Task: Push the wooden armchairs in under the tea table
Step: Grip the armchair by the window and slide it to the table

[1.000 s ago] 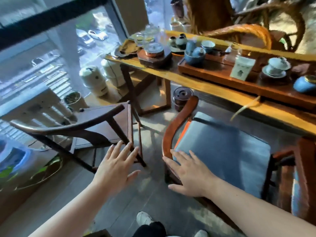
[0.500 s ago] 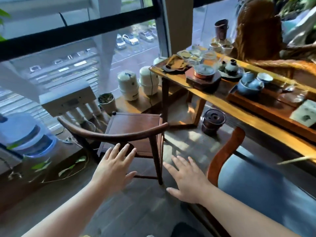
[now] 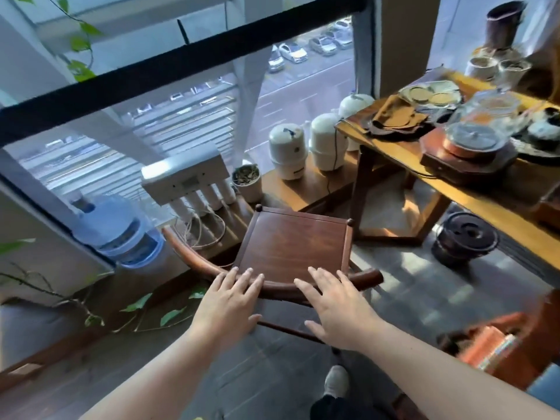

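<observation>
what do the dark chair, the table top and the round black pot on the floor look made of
Dark brown armchair: wood with a smooth, slightly glossy finish; grain streaks show on the seat.
Yellow-brown tea table top: lighter wood, apparently varnished; it shines in the sun.
Round black lidded pot: unclear, possibly dark wood, lacquer or ceramic; dull sheen, ringed lid.

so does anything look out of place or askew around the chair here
The wooden armchair stands clear of the tea table, out on the floor near the window, not tucked under. Both hands, left hand and right hand, rest flat and open on its curved back rail. Nothing looks spilled or broken.
</observation>
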